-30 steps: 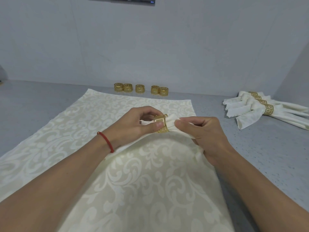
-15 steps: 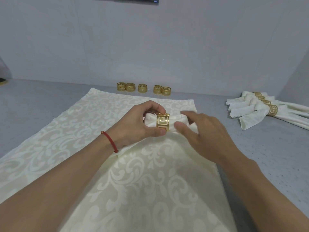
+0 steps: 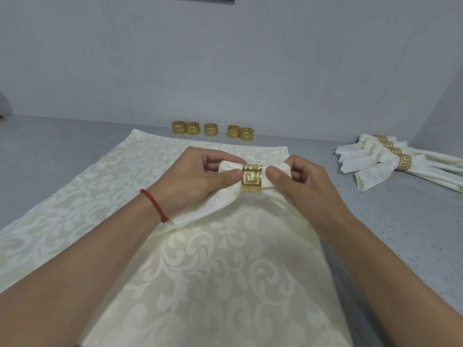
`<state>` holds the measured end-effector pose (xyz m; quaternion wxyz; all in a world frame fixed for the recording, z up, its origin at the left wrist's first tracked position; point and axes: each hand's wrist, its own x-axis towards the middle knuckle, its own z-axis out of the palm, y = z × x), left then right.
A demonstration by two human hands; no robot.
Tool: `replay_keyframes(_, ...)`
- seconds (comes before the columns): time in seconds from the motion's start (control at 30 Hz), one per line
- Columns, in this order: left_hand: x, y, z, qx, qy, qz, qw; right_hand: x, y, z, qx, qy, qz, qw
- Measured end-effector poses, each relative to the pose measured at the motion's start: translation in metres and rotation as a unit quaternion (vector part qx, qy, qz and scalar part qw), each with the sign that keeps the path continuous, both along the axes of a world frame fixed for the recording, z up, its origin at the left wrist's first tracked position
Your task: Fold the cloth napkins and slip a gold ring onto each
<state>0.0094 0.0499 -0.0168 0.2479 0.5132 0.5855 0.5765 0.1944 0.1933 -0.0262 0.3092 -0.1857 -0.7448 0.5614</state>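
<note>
A folded cream napkin [image 3: 220,196] is held just above the table centre, with a gold ring [image 3: 252,178] around its middle. My left hand [image 3: 198,179] pinches the napkin's left end beside the ring, thumb on top. On the ring's other side, my right hand [image 3: 300,181] pinches the right end the same way. The ring's cut-out key pattern faces me. Parts of the napkin are hidden under both palms.
A large cream damask cloth [image 3: 200,284] lies spread on the grey table [image 3: 400,234] beneath my hands. Several loose gold rings [image 3: 211,129] stand in a row by the back wall. At the right lies a stack of ringed napkins [image 3: 390,161].
My right hand, open half a second ago, has closed on the napkin's right end. The ring has turned its patterned face toward me and sits midway between my hands.
</note>
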Motion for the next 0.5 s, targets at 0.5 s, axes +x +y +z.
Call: replay_keyframes(0.5,-0.005,0.002,0.017,-0.067,0.031,-0.034,0.997,0.003,0.007,-0.004,0.097,-0.004,0.035,0.995)
